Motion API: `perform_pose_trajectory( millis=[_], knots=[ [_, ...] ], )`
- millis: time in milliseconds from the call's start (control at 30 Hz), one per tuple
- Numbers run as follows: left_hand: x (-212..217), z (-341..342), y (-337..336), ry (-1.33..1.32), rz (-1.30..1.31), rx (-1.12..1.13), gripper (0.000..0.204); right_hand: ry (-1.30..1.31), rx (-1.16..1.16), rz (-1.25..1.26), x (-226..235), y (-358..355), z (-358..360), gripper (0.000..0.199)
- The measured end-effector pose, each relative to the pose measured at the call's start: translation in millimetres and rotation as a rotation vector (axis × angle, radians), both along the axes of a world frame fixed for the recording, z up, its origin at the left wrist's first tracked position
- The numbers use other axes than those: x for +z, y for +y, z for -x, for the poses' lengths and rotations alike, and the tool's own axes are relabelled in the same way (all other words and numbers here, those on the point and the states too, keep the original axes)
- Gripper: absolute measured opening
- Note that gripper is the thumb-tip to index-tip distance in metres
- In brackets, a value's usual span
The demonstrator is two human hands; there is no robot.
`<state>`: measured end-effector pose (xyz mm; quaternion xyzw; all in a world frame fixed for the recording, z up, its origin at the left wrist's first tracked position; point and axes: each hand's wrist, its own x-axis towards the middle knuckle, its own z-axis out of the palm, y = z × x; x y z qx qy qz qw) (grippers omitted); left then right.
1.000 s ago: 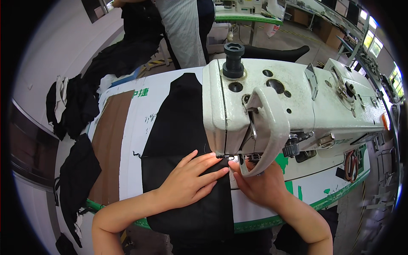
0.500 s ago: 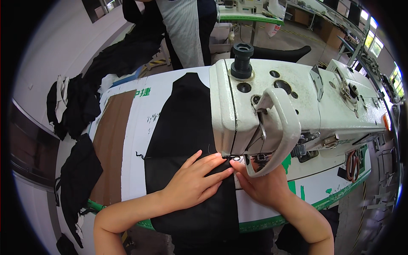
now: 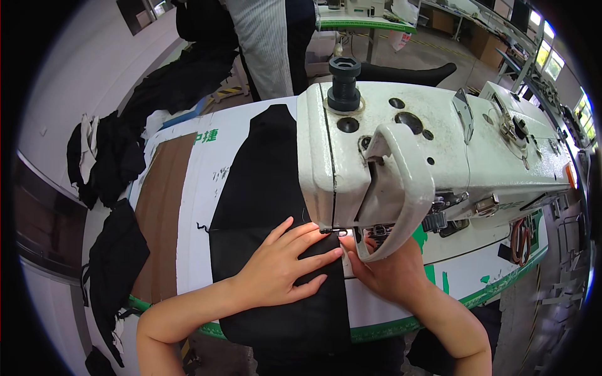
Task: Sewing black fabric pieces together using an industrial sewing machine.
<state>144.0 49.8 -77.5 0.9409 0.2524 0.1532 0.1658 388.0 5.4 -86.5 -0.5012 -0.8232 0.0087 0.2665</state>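
A long black fabric piece lies on the table of a white sewing machine, with its right edge running under the machine's head. My left hand rests flat on the cloth, fingers spread, its fingertips just left of the needle area. Across the cloth's edge is my right hand, with the thumb and a fingertip close together at the fabric, seemingly pinching it. The curved white guard covers part of this hand, and its other fingers are hidden. The needle itself cannot be made out.
A brown board lies on the table's left part. Dark cloth heaps hang beyond the left edge. Behind the machine, a person stands near another green-edged table. A looped cord rests on the right.
The view has shifted slightly, so the machine's head appears farther left. My left hand's fingers are a little more spread, the little finger most. The right hand stays at the fabric's edge.
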Motion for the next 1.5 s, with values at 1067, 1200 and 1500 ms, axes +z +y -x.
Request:
perform_pose_trajectory(
  millis=[1067, 1200, 1500],
  knots=[
    [1, -1, -70, 0.16, 0.017, 0.011, 0.054, 0.074, 0.168, -0.057, 0, -2, -5, 0.026],
    [1, 1, -66, 0.154, 0.009, -0.001, 0.053, 0.062, 0.152, -0.052, -4, -1, -5, 0.031],
    [1, 3, -54, 0.152, 0.018, -0.025, 0.055, 0.087, 0.168, -0.024, -3, -2, -4, 0.033]
  ],
)
